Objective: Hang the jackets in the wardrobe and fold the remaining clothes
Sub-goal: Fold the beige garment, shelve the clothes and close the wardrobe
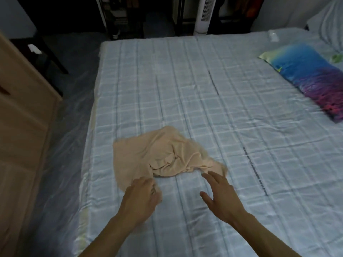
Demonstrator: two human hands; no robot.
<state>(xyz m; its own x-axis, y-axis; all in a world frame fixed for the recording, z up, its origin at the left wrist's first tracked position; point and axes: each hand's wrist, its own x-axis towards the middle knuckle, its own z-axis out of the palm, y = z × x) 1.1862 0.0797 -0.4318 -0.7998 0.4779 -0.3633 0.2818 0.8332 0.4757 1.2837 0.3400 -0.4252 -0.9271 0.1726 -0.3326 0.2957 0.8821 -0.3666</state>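
A crumpled peach-coloured garment (159,154) lies on the near left part of the bed (204,89), which has a pale blue checked sheet. My left hand (142,195) pinches the garment's near left corner with curled fingers. My right hand (219,191) hovers with straight, spread fingers just short of the garment's near right corner, fingertips almost touching the cloth. No jacket shows in this view.
A blue and purple pillow (311,80) lies at the bed's right side. A wooden cabinet (22,127) stands to the left across a strip of floor. A white tower fan (204,15) and dark shelving stand beyond the bed's far edge.
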